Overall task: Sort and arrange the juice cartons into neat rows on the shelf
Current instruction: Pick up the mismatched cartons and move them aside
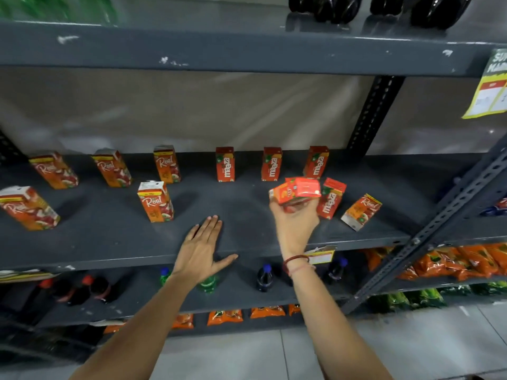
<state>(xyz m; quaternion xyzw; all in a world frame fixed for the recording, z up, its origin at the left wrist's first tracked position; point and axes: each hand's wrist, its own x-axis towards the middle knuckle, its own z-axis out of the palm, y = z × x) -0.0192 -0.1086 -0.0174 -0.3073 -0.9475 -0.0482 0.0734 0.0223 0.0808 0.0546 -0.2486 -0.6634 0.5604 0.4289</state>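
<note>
On the dark grey shelf (247,242), three Real cartons (166,164) line the back left and three red Maaza cartons (225,164) line the back right. Two more Real cartons stand nearer the front, one at the far left (27,208) and one left of centre (155,201). My right hand (295,218) is shut on a Maaza carton (297,191), held tilted above the shelf. Just right of it stand another Maaza carton (330,198) and a tilted Real carton (360,212). My left hand (201,248) rests flat and open on the shelf's front edge.
A slanted perforated steel upright (428,231) crosses the right side. Above is a shelf with dark bottles (329,9). Below are soda bottles (264,278) and orange snack packets (452,261). A yellow price sign (491,86) hangs at top right.
</note>
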